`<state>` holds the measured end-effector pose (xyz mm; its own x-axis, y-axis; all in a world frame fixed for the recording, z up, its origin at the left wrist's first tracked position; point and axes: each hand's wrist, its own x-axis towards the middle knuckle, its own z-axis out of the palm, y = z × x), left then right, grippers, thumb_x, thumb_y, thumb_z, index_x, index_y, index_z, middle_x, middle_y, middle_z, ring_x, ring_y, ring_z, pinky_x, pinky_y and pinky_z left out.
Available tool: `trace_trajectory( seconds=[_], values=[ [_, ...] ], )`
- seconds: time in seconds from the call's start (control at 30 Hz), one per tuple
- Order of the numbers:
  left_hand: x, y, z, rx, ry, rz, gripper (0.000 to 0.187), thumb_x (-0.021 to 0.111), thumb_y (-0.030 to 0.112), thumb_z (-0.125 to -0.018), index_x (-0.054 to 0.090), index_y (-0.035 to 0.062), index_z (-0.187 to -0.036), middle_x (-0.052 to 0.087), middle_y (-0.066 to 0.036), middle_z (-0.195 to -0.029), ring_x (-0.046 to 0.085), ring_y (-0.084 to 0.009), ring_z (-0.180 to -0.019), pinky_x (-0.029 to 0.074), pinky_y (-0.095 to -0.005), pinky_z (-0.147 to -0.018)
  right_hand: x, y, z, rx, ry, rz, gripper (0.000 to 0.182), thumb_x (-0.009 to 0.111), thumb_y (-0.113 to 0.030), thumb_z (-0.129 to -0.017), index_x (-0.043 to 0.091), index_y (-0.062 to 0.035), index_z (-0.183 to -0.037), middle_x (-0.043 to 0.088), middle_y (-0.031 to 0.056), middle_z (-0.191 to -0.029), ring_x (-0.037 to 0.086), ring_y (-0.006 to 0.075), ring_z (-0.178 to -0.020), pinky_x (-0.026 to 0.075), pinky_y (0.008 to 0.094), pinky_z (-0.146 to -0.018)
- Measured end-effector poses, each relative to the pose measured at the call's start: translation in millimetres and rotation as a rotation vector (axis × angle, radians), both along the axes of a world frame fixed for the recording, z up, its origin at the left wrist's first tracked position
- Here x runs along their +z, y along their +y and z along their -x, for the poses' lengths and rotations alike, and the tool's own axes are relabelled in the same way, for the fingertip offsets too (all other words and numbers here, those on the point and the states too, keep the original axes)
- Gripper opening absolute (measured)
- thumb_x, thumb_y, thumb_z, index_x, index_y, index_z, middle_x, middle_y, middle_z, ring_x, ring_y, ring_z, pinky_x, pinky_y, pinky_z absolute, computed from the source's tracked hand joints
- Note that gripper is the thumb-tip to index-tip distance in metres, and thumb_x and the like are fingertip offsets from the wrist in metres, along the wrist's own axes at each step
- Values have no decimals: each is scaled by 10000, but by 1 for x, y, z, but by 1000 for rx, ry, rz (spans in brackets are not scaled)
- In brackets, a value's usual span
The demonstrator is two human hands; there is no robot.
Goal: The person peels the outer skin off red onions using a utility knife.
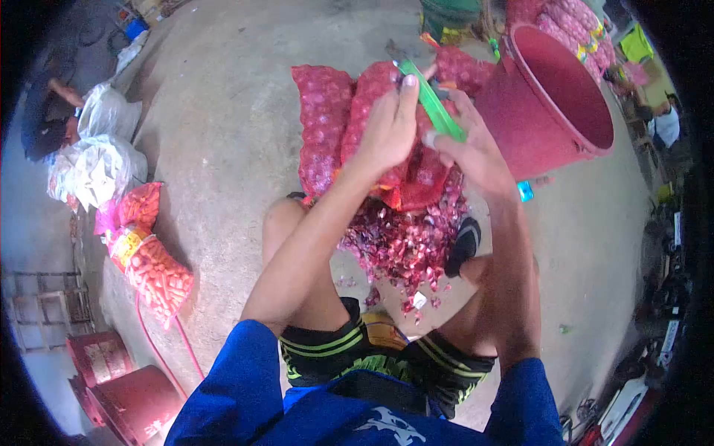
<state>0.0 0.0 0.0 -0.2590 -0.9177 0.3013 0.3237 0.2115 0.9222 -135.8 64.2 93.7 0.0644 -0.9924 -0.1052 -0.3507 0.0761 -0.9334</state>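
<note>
Both hands are raised over the red mesh sacks of onions (325, 126). A bright green strip (431, 104), long and flat, slants between them. My left hand (390, 123) is closed at the strip's upper end, thumb pointing up. My right hand (476, 145) is closed around its lower end, the thumb lying near the edge. Beneath the hands a second mesh sack (364, 93) leans against the first, and more sacks are partly hidden behind the hands. Loose red onion skins (401, 245) are heaped on the floor between my legs.
A large red tub (550, 97) stands at the right of the sacks. To the left are white sacks (104, 163), a mesh bag of orange produce (152, 271) and red containers (134, 394). More onion sacks (569, 26) are stacked at the back right. Another person (52, 111) is at far left.
</note>
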Motion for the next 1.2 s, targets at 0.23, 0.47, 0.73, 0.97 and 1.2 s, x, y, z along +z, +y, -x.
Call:
trace_trajectory(
  seconds=[0.23,0.47,0.73,0.97,1.2],
  values=[
    [-21,-29,-93,6,-568,167,480,367,344,-1154,688,34,-1331,734,-271,-1057,691,-446,-1065,511,-454,-980,-52,-38,-30,18,-305,205,367,729,-196,-985,627,-45,-1305,628,-28,-876,540,63,-702,448,237,-617],
    [-200,-75,-25,-374,-1126,234,566,689,386,-932,636,54,-1387,728,-255,-1212,705,-413,-1131,532,-484,-1029,-46,-40,22,-621,-722,324,257,577,-119,-989,561,-58,-1239,642,20,-967,590,119,-771,470,271,-669],
    [-432,-128,123,-466,-1453,58,571,580,281,-939,586,-55,-1400,679,-291,-1324,664,-457,-1214,521,-507,-1092,-69,-36,34,-745,-795,168,345,536,-350,-1110,565,-44,-1266,597,30,-913,547,116,-770,472,292,-681],
    [-501,-129,30,-164,-1872,-110,552,634,245,-936,573,-25,-1413,682,-238,-1293,665,-405,-1183,529,-474,-1054,-58,-61,-1,-404,-909,-40,225,552,-218,-1121,464,-44,-1234,558,20,-908,531,80,-770,477,259,-677],
    [-509,-130,-41,-107,-2075,-195,550,688,209,-933,559,4,-1427,685,-186,-1263,665,-352,-1153,536,-441,-1016,-64,-69,15,-344,-969,75,181,533,-143,-1122,450,-20,-1227,568,32,-889,551,94,-746,482,268,-639]
  ],
)
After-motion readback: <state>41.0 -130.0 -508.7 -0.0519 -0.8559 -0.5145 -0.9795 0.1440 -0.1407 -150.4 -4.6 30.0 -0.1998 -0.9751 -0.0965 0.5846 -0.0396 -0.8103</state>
